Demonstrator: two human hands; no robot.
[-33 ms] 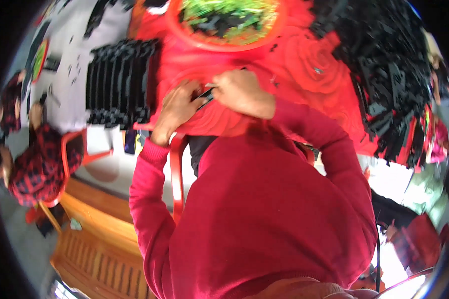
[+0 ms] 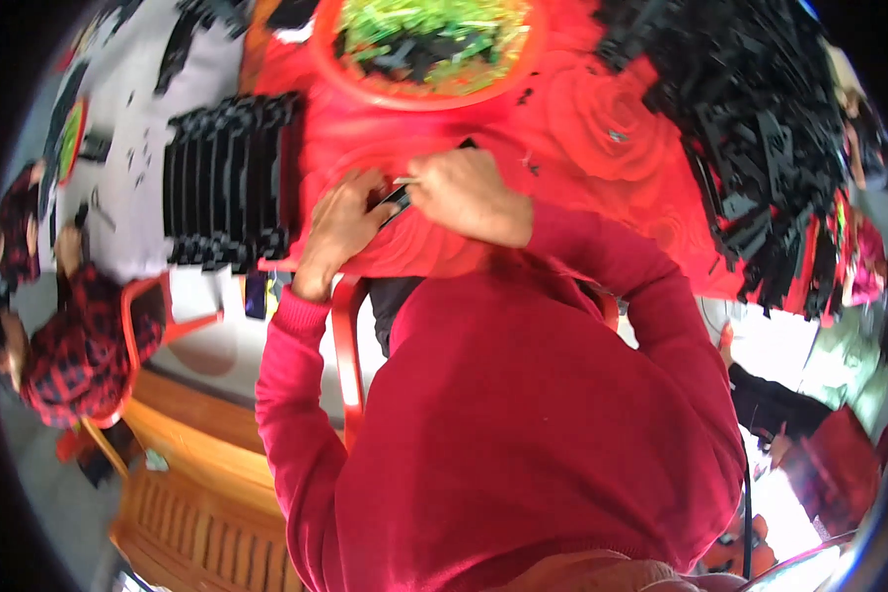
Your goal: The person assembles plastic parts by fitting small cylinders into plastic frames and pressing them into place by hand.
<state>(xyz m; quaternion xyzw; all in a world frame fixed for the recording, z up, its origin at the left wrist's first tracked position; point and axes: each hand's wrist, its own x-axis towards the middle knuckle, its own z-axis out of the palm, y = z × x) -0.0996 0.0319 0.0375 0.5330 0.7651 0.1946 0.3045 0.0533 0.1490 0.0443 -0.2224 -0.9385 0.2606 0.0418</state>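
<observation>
Narrow black strip (image 2: 395,204), straight, greyish sheen on its face, lying aslant on the person's side of the red basin (image 2: 414,101), left hand (image 2: 343,219) pinching its end farther from basin, right hand (image 2: 471,197) closed over it.

Left hand (image 2: 345,219): stack (image 2: 229,185) blocks nine o'clock, basin (image 2: 429,101) one. Right hand (image 2: 469,192): passage over cloth (image 2: 567,143) at two, pile (image 2: 760,138) bars three.

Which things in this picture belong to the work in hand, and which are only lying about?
Likely in the work:
black strip, between the left hand and right hand
small pale item beside it, kind unclear
neat black stack, to the left
loose black pile, to the right

Probably just around:
red basin of green and yellow bits
slatted wooden bench
</observation>
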